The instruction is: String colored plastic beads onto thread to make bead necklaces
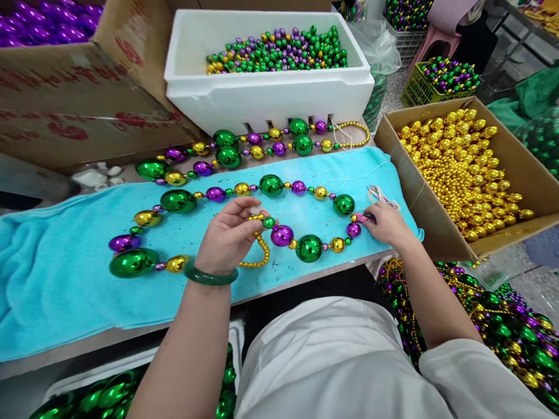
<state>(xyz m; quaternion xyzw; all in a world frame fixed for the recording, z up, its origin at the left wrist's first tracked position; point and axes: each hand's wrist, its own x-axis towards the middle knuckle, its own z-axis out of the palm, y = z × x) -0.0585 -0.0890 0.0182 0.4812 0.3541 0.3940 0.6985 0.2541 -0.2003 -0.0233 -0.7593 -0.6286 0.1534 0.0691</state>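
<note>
My left hand [225, 235], with a green bangle on its wrist, pinches the bead necklace [309, 248] near a run of small gold beads. That gold run [262, 253] hangs in a loop beside the fingers. Large green, purple and gold beads of the necklace lie in a long loop on the blue towel [78, 238]. My right hand [386, 224] is curled at the loop's right end, its fingers closed on a small pink tool [361, 217] whose kind is unclear. White and pink strands [384, 198] lie just behind those fingers.
A second bead string [227, 157] lies along the towel's back edge. Behind it stands a white foam box [268, 99] of small beads. Cardboard boxes hold gold beads [458, 169] at right and purple beads [52, 23] at left. Bead strands [502, 331] are heaped lower right.
</note>
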